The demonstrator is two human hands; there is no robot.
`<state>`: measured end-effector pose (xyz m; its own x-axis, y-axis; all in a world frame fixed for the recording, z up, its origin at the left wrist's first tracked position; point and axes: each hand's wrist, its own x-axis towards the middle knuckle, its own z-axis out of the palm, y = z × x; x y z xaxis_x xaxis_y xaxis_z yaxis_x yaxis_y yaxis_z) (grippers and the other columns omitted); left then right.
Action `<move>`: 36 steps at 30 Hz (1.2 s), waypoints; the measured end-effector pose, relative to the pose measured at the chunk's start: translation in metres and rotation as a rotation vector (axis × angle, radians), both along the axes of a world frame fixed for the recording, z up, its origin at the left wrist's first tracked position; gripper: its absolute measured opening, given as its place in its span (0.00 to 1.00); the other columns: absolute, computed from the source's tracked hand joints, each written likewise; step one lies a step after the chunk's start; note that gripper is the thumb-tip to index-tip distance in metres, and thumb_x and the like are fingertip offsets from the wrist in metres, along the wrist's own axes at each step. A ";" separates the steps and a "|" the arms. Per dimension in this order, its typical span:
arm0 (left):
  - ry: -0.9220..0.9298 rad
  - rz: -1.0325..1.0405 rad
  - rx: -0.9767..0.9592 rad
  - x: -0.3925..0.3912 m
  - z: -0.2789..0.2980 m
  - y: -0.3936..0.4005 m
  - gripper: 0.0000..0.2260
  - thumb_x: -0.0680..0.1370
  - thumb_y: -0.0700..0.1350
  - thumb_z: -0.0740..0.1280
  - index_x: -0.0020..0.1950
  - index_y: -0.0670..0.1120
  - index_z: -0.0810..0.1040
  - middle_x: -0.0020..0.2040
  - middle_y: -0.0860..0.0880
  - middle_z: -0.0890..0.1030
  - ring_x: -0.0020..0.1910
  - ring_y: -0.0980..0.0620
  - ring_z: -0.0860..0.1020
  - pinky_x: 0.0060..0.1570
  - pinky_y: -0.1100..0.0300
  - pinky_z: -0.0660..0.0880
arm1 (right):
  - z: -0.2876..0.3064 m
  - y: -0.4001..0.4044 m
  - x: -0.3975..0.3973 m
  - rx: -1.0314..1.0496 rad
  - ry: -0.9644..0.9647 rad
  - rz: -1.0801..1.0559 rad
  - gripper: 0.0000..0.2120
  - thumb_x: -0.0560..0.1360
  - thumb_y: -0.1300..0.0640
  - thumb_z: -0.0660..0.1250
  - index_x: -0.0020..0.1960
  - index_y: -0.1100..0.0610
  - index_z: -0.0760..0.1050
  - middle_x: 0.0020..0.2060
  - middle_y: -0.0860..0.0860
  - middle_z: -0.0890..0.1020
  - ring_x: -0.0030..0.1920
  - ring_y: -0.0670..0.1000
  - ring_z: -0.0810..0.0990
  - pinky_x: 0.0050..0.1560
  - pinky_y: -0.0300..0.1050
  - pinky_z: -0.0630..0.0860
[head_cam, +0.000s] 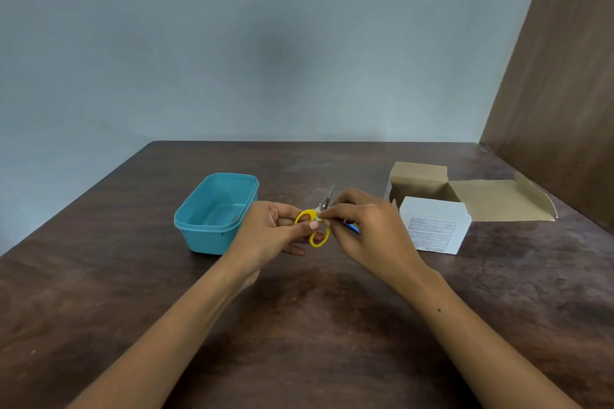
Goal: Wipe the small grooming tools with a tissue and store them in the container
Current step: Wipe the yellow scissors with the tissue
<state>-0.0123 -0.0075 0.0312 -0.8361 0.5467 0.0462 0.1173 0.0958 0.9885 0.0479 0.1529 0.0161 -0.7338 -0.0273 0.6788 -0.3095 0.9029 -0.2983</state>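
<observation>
Between the two hands, above the counter [299, 325], the scissors [314, 226] lie with yellow loops nearest and blades pointing away. The left hand [279, 229] grips the loops; the right hand [362, 226] pinches a tissue [320, 218] at the pivot, so the wipe likely runs outward along the blades. Beyond the left hand sits the open container [216, 212], nearer that hand.

A plain room, likely in a home, though nothing marks it for certain. A dark, worn wooden bench [332, 325] stands pushed against a bare pale blue-grey painted wall [232, 43], with a brown wooden panel [564, 76] rising at its right edge. Household things lie on it: a teal plastic container [199, 229] and an opened white cardboard box [435, 226].
</observation>
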 end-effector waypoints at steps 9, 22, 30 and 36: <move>0.018 0.000 -0.016 0.000 -0.002 0.003 0.05 0.72 0.38 0.72 0.47 0.39 0.82 0.39 0.44 0.86 0.39 0.51 0.85 0.34 0.61 0.81 | -0.004 0.005 -0.003 -0.133 0.153 -0.088 0.06 0.74 0.56 0.68 0.48 0.55 0.82 0.40 0.49 0.80 0.36 0.48 0.79 0.34 0.49 0.77; 0.037 -0.025 -0.008 0.000 -0.002 0.001 0.06 0.72 0.39 0.72 0.47 0.40 0.83 0.39 0.45 0.86 0.39 0.51 0.85 0.34 0.62 0.81 | -0.002 0.002 0.000 -0.014 0.114 -0.119 0.04 0.72 0.57 0.68 0.44 0.53 0.81 0.40 0.47 0.80 0.41 0.47 0.78 0.33 0.38 0.70; 0.062 -0.012 0.022 0.000 -0.001 0.000 0.06 0.72 0.39 0.72 0.47 0.41 0.82 0.39 0.48 0.86 0.40 0.52 0.85 0.34 0.62 0.81 | -0.005 0.006 -0.003 -0.010 0.041 0.078 0.05 0.74 0.56 0.66 0.46 0.54 0.81 0.41 0.47 0.79 0.43 0.47 0.77 0.36 0.48 0.77; 0.069 -0.025 -0.003 0.001 -0.001 -0.002 0.07 0.71 0.40 0.72 0.49 0.42 0.82 0.40 0.47 0.86 0.41 0.52 0.85 0.34 0.63 0.80 | -0.005 0.008 -0.001 0.059 0.020 0.125 0.06 0.74 0.56 0.66 0.48 0.53 0.81 0.43 0.47 0.80 0.46 0.47 0.77 0.38 0.47 0.76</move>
<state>-0.0117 -0.0091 0.0302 -0.8169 0.5678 0.1016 0.1878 0.0952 0.9776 0.0464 0.1612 0.0113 -0.7087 -0.1582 0.6875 -0.4261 0.8727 -0.2384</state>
